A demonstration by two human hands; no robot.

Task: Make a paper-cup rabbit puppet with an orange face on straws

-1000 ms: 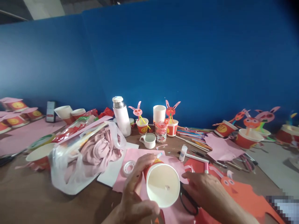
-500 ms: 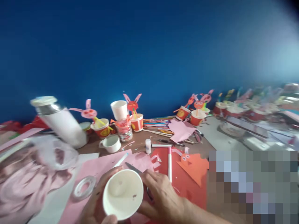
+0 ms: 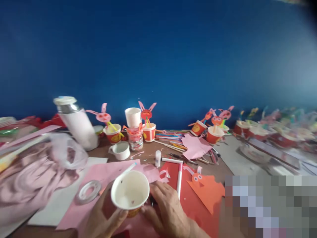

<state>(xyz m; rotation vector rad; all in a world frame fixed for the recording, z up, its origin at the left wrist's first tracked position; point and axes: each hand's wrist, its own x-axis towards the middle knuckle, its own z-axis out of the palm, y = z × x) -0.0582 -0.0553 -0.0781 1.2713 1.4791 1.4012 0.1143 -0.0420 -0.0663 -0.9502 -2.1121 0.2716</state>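
A paper cup (image 3: 130,190), white inside with a red and yellow outside, is tilted so its mouth faces me. My left hand (image 3: 106,211) is closed around its left side, thumb on the front. Beside the cup's right wall is my right hand (image 3: 165,208), fingers bent, its thumb at the cup. Between those fingers shows a dark bit of the scissors (image 3: 152,200); their blades are hidden. Small dark specks lie inside the cup. Underneath are pink paper (image 3: 99,175) and red paper (image 3: 198,211). A roll of tape (image 3: 89,191) lies left of my left hand.
A white thermos (image 3: 78,125) leans at the back left. Paper-cup rabbits (image 3: 112,134), a white mug (image 3: 121,151) and a glue bottle (image 3: 158,158) stand ahead. An orange paper figure (image 3: 208,190) and a white marker (image 3: 179,180) lie right; pink cloth (image 3: 42,178) lies left.
The scissors' blade, seen earlier behind the cup, is now out of sight. My right hand has come closer to the cup, which tips less toward me. The whole view has shifted slightly.
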